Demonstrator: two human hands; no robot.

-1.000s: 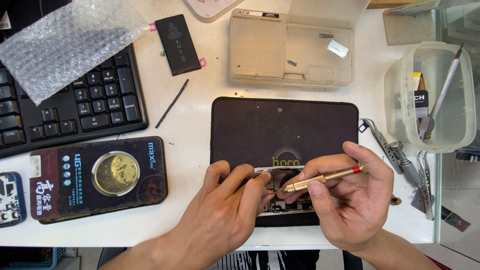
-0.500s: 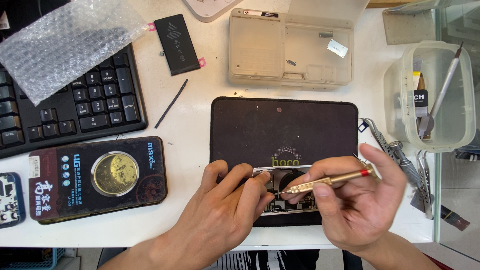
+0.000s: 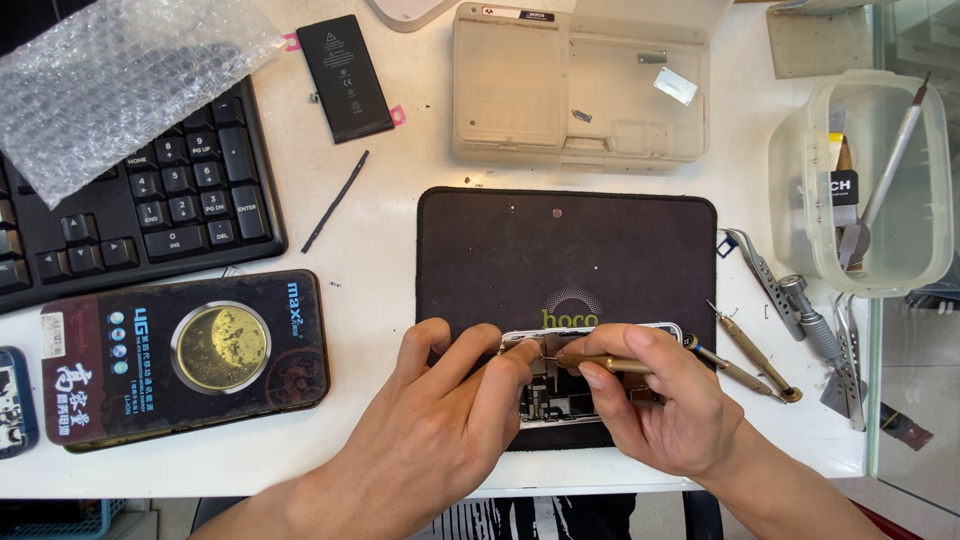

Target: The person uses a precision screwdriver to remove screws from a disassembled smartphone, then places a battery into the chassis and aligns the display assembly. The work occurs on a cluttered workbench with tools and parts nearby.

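Change: a second ago the gold screwdriver (image 3: 600, 362) lay slanted, its back end up toward the right; now it lies nearly level, tip pointing left into the opened phone (image 3: 560, 385), and the right hand (image 3: 655, 400) has curled in over it. The tool now looks set on one spot inside the phone.
Right hand: grip narrow, thumb and fingers closed round the screwdriver shaft.
Left hand (image 3: 445, 420): fingertips pinched small at the phone's upper left edge, just beside the tip; whether they hold a part cannot be told.
Phone: lower centre, on the dark mat (image 3: 500, 250), partly hidden by both hands.
Clear tub (image 3: 935, 180): right edge of the frame, holding a slim metal tool and a dark-labelled item.
Beige parts case (image 3: 580, 90): top centre, lid shut, small pieces showing through.
Tabletop (image 3: 380, 240): white; loose battery (image 3: 346, 78) upper left, more tools right of the mat.
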